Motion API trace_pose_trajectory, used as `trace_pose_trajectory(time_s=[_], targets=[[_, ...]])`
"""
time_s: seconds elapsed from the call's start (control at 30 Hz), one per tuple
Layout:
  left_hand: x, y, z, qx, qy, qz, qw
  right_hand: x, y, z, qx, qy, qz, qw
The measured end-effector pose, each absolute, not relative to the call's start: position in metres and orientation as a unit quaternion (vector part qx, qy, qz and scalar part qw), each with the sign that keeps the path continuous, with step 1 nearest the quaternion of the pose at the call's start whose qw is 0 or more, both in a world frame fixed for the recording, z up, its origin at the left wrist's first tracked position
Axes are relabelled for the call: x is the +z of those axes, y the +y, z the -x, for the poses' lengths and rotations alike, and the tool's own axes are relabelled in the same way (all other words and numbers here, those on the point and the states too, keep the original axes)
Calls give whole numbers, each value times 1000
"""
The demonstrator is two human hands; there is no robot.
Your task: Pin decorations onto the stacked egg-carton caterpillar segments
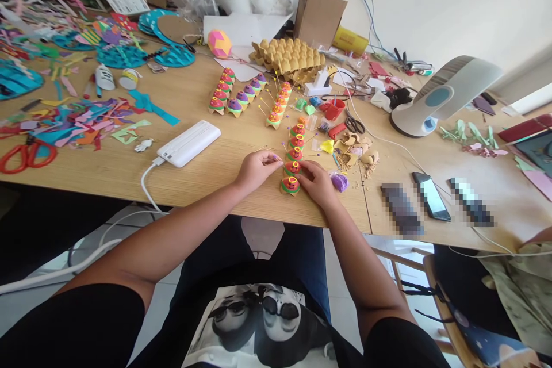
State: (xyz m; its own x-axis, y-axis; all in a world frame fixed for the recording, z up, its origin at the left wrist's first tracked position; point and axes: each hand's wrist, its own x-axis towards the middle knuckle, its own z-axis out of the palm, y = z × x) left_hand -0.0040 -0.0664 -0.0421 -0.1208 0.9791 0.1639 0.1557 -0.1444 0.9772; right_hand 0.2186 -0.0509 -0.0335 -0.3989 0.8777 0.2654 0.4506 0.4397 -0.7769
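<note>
In front of me a caterpillar made from a strip of egg-carton cups [295, 154] runs away from the table's near edge. Its cups carry red and green clay, yellow rings and small faces, and thin stalks with purple tips stick out at its sides. My left hand [260, 168] is at its left side, thumb and fingers pinched together; whatever lies between them is too small to make out. From the right, my right hand [318, 181] grips the near cups with thumb and fingers. A lump of purple clay [340, 182] lies beside that hand.
Further back stand more carton caterpillars: orange [279, 104], purple [246, 95] and red [222, 91]. A white power bank [190, 144] lies left, scissors [28, 155] beyond it. Torn carton scraps [356, 148], a fan [444, 95] and phones [431, 196] are on the right.
</note>
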Motion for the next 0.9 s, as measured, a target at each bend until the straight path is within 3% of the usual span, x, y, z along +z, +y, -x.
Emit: trace_pose_trajectory(time_s=[0.9], targets=[[-44,-66,4,528,520,-556,377,-31,-50,-216,302,-779,434,337]])
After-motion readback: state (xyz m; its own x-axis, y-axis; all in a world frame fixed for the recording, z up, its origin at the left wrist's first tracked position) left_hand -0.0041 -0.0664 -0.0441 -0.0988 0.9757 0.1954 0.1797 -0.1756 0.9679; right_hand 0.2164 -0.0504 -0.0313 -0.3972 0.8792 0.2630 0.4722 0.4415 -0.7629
